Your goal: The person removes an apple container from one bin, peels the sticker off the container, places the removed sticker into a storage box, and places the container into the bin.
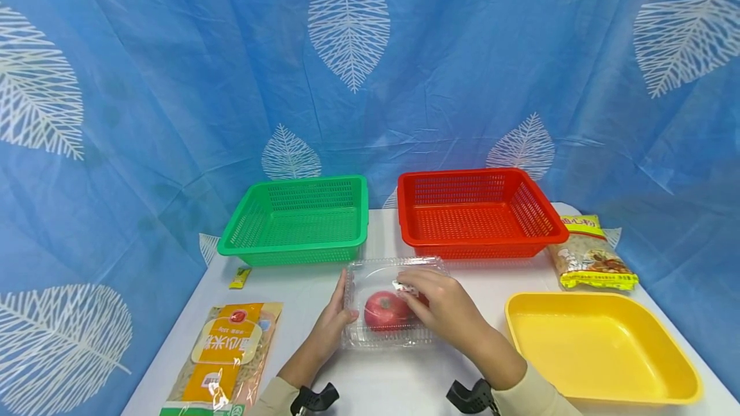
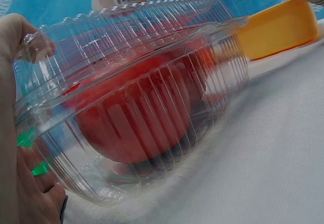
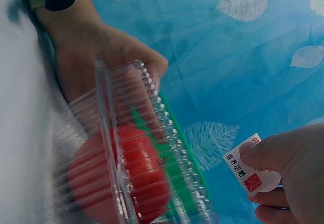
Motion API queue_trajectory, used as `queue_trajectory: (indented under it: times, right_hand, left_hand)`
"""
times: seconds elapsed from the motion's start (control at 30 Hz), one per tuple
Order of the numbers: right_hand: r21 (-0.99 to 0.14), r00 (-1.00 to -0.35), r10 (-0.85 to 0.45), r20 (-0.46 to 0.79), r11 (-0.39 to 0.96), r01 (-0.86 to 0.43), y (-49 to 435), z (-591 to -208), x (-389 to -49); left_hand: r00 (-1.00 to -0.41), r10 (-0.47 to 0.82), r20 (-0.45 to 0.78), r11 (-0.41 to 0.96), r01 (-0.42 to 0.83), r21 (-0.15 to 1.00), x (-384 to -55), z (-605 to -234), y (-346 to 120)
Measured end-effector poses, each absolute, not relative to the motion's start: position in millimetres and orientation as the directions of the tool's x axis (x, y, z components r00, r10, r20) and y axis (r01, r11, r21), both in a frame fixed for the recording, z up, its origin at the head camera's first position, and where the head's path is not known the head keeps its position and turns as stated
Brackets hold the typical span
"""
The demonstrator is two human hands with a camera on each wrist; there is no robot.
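Note:
A clear plastic clamshell box [image 1: 361, 275] stands closed on the table in the head view. Inside lie a round red fruit like a tomato [image 1: 384, 311] and a second red one, partly hidden. My left hand [image 1: 331, 325] grips the box's left side, thumb by the lid and fingers around the outer wall. Above the lid, my right hand [image 1: 442, 303] pinches a small white label [image 3: 247, 167] with dark characters and a red square. In the right wrist view the label is apart from the box. It also appears above the lid in the left wrist view.
Behind the box stand a green basket [image 1: 234, 250] and a red basket [image 1: 485, 251]. A yellow tray [image 1: 601, 345] is at right, below a yellow-ended food bag [image 1: 595, 255]. On the left lie an orange-labelled bag [image 1: 222, 358] and a small yellow packet [image 1: 239, 278].

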State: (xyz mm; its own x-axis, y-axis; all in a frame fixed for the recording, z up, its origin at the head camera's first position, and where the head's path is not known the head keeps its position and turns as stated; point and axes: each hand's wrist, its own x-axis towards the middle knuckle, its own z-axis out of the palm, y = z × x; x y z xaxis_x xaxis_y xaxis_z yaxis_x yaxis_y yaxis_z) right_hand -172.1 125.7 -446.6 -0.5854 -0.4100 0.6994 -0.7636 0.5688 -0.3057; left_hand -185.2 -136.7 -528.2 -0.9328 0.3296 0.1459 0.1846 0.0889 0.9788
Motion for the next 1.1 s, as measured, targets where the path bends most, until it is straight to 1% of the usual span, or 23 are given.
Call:
queue_trajectory:
  times: [0.27, 0.5, 0.73, 1.1]
  right_hand:
    - [-0.299, -0.548, -0.385, 0.742, 0.542, -0.785, 136.6, -441.7, -164.0]
    - [-0.323, -0.589, -0.355, 0.726, 0.58, -0.748, 148.7, -440.8, -160.1]
    - [-0.316, -0.574, -0.329, 0.75, 0.584, -0.747, 158.6, -439.6, -159.2]
    - [-0.361, -0.643, -0.293, 0.708, 0.632, -0.686, 170.0, -438.9, -156.2]
  left_hand:
    - [-0.931, 0.332, 0.155, 0.084, 0.192, 0.978, -185.8, -529.4, -136.9]
    - [-0.929, 0.333, 0.162, 0.071, 0.196, 0.978, -185.4, -530.1, -136.9]
    - [-0.93, 0.329, 0.162, 0.075, 0.197, 0.978, -184.9, -530.2, -137.0]
    - [-0.929, 0.334, 0.161, 0.06, 0.191, 0.98, -185.5, -530.5, -137.2]
